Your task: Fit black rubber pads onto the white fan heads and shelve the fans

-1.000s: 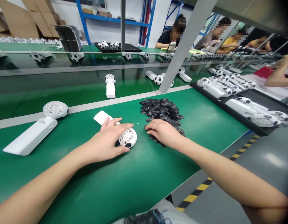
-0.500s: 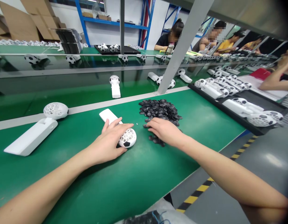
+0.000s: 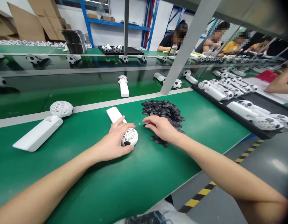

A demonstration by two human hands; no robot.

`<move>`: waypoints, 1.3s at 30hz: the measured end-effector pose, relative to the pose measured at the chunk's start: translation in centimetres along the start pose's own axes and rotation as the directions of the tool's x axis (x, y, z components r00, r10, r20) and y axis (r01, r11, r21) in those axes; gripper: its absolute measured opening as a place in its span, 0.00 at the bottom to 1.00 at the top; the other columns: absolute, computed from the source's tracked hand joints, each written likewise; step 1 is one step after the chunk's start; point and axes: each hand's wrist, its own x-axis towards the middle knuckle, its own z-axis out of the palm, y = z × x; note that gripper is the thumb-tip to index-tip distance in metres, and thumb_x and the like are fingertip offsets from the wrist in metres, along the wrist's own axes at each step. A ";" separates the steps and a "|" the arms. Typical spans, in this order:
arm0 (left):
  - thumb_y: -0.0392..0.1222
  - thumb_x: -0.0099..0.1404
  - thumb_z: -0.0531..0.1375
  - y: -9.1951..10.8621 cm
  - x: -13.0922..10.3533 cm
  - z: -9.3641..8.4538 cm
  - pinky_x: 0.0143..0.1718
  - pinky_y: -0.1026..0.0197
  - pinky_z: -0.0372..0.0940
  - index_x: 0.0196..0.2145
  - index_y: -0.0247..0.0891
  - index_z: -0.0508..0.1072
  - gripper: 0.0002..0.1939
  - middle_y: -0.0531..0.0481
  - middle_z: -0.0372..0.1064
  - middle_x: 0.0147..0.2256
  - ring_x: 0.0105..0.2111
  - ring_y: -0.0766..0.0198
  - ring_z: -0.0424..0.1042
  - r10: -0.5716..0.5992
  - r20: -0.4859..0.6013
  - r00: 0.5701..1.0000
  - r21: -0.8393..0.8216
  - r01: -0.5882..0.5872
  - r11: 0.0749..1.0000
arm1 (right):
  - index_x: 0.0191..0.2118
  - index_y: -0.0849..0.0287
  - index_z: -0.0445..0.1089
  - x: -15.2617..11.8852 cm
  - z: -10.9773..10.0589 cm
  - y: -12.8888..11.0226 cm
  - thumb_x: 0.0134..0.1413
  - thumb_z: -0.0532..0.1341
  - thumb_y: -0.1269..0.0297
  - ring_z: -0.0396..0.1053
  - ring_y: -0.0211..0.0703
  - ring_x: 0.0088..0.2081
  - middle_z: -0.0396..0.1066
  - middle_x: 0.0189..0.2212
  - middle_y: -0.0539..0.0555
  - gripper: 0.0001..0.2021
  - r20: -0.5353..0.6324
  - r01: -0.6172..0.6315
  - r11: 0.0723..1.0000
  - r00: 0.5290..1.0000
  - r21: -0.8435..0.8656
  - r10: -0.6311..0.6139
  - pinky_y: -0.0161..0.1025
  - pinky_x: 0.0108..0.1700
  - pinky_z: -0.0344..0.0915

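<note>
Slightly leftward since the earlier frame, the right hand (image 3: pixel 160 128) has moved toward one white football-headed unit (image 3: pixel 131 136); on the belt (image 3: pixel 88 91) one belt unit (image 3: pixel 124 88) has shifted rightward and another has entered at the left edge. Two white units lie on the bench (image 3: pixel 199 115): this first, loosely held between the left hand's (image 3: pixel 116 142) curved fingers and thumb, and a second unit (image 3: pixel 38 133), untouched, farther left. Right fingertips nearly meet beside one black pile (image 3: pixel 162 107), its pieces uncountable; whether they grip a piece, I cannot tell.
</note>
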 end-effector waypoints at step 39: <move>0.36 0.51 0.56 0.3 0.6 -0.7 0.58 0.48 0.46 0.44 0.43 0.63 0.21 0.48 0.50 0.57 0.61 0.53 0.39 0.082 0.078 0.994 -0.054 -0.078 0.995 | 0.33 0.64 0.70 0.7 -0.3 1.7 0.56 0.53 0.72 0.62 0.46 0.36 0.68 0.31 0.59 0.08 0.161 0.100 0.793 0.987 -0.601 -0.003 0.39 0.35 0.57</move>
